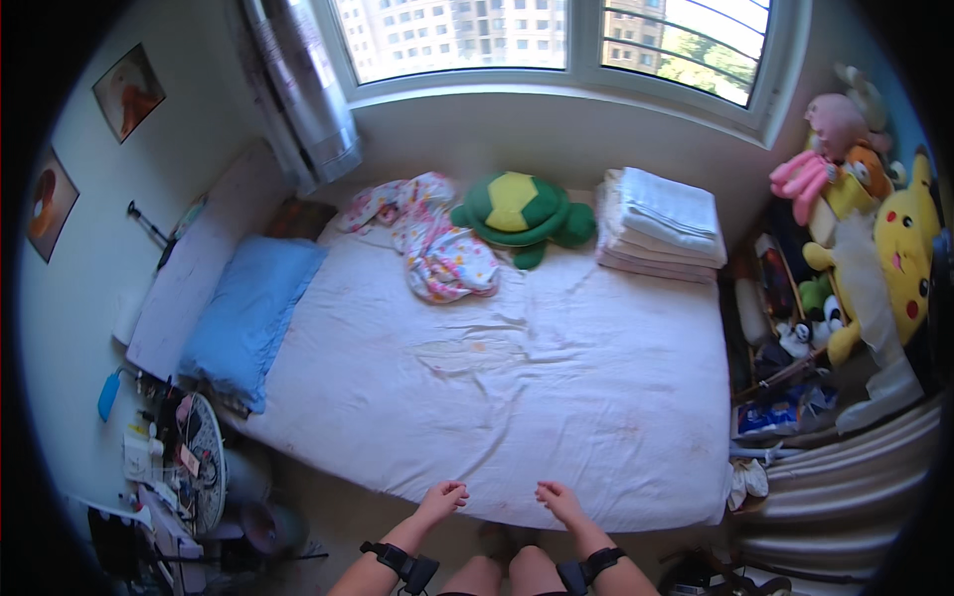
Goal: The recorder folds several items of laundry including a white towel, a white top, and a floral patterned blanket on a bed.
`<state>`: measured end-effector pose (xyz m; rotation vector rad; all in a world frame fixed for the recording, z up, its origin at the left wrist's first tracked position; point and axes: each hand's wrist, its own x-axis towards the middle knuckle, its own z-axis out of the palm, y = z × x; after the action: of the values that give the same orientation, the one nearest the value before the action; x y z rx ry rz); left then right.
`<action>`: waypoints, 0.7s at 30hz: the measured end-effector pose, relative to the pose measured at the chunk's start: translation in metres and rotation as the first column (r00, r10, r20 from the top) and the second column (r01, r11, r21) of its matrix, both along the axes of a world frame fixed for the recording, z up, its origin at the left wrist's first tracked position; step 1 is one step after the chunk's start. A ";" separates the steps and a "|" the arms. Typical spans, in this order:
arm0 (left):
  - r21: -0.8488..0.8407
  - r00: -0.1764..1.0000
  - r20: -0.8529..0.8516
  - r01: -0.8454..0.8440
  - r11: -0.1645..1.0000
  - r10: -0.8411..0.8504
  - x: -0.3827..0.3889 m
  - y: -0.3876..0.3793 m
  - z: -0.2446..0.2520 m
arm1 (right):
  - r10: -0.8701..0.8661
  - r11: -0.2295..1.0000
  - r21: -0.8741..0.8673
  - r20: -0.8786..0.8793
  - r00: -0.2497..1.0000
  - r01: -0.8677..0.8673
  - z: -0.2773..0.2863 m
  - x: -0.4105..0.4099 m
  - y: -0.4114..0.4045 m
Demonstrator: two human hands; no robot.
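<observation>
My left hand (444, 499) hovers at the near edge of a bed covered by a creased white sheet (596, 357), its fingers loosely curled and holding nothing. To its right, my right hand (555, 498) is held in a similar loose curl, empty too, apart from the left. Both wrists wear black straps with small devices. On the bed's far side lie a crumpled floral cloth (447, 261), a green and yellow plush turtle (514, 208) and a stack of folded bedding (659, 223). A blue pillow (250, 313) rests at the left end by the headboard.
An electric fan (205, 462) stands among cluttered items at the lower left. Plush toys, including a large yellow one (902, 253), fill shelving on the right. A grey curtain (298, 97) hangs beside the window (581, 82). Bunched beige fabric (835, 499) is at the lower right.
</observation>
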<state>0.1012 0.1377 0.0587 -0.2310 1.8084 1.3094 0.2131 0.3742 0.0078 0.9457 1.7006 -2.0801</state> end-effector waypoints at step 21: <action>-0.319 0.919 -0.375 -0.253 0.913 0.124 -0.273 -0.224 -0.172 | 0.149 0.929 0.331 0.081 0.986 -0.168 -0.026 -0.359 -0.079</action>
<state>-0.1715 -0.0865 -0.1133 -0.4072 2.3840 1.1922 -0.1459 0.2954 -0.0182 0.9113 2.0719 -1.6772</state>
